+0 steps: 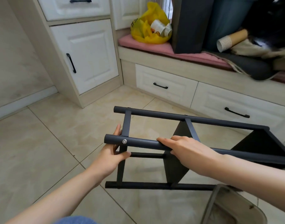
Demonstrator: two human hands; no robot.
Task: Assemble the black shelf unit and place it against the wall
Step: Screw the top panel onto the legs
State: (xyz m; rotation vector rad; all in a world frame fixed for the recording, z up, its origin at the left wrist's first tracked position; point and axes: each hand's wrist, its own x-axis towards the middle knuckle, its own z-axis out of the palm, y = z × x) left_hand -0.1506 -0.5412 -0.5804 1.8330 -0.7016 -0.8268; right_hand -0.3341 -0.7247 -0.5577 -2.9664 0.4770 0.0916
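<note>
The black shelf unit (pixel 195 118) lies on its side above the tiled floor, its round posts running left to right and two black boards set between them. A silver screw head (pixel 124 141) shows near the left end of the near upper post. My left hand (pixel 111 153) grips the frame at that left end, fingers wrapped around the crossbar under the post. My right hand (pixel 180 147) is closed over the same post further right, fingers curled on top of it.
White cabinet doors (pixel 88 57) and a bench with drawers (pixel 166 84) stand ahead. On the pink cushion (pixel 143 44) sit a yellow bag (pixel 148 25), dark bags and paper cups (pixel 230 40). A grey stool (pixel 232 207) is at bottom right. The beige wall (pixel 17 54) is left.
</note>
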